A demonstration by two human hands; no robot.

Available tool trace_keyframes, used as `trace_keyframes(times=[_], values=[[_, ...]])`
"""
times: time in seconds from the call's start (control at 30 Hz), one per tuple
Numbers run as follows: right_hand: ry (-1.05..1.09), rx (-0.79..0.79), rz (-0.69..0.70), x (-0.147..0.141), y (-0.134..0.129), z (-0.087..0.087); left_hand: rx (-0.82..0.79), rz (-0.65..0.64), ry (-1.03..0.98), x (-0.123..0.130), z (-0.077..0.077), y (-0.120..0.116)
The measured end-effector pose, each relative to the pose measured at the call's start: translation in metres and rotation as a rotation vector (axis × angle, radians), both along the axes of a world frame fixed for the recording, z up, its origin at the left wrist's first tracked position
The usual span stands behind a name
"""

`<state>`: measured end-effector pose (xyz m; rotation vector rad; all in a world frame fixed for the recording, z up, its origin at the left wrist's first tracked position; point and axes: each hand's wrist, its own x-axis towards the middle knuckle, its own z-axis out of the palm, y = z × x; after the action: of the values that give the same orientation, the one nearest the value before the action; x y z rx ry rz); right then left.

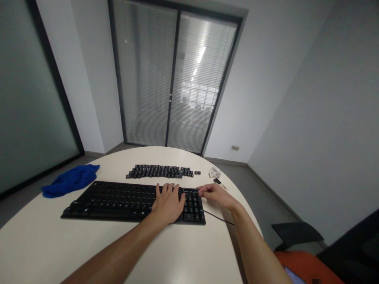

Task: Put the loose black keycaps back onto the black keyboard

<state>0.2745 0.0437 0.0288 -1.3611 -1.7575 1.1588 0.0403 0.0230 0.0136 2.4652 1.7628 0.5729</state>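
Note:
A black keyboard (114, 199) lies in front of me on the pale round table (189, 252). My left hand (168, 204) rests on it near the number pad, fingers spread and holding nothing. At the keyboard's top right corner is my right hand (217, 195), its thumb and fingertips pinched together. What sits between those fingertips, if anything, is too small to make out. Behind the keyboard, loose black keycaps (158, 171) stand in rows. Two small keycaps (197, 172) lie apart at the right end of the rows.
A crumpled blue cloth (71, 180) lies at the left. Whitish crumpled pieces (214, 172) and a small dark item (217, 181) are near the table's right edge. A cable (219, 217) runs off to the right. An orange-seated chair (308, 264) stands beside the table.

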Motion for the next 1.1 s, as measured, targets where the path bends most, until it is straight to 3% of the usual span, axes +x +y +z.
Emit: trace_keyframes(times=[0.17, 0.53, 0.87, 1.1], values=[[-0.010, 0.017, -0.038, 0.004, 0.006, -0.013, -0.006, 0.001, -0.005, 0.000, 0.000, 0.000], [-0.406, 0.252, -0.408, 0.010, 0.021, -0.030, -0.002, 0.008, 0.011, 0.001, 0.004, -0.002], [-0.773, 0.203, -0.476, -0.013, 0.049, -0.023, 0.022, 0.008, -0.020, 0.002, -0.003, 0.001], [-0.903, 0.179, -0.466, -0.019, 0.060, -0.019, 0.029, 0.005, -0.016, 0.001, -0.004, 0.001]])
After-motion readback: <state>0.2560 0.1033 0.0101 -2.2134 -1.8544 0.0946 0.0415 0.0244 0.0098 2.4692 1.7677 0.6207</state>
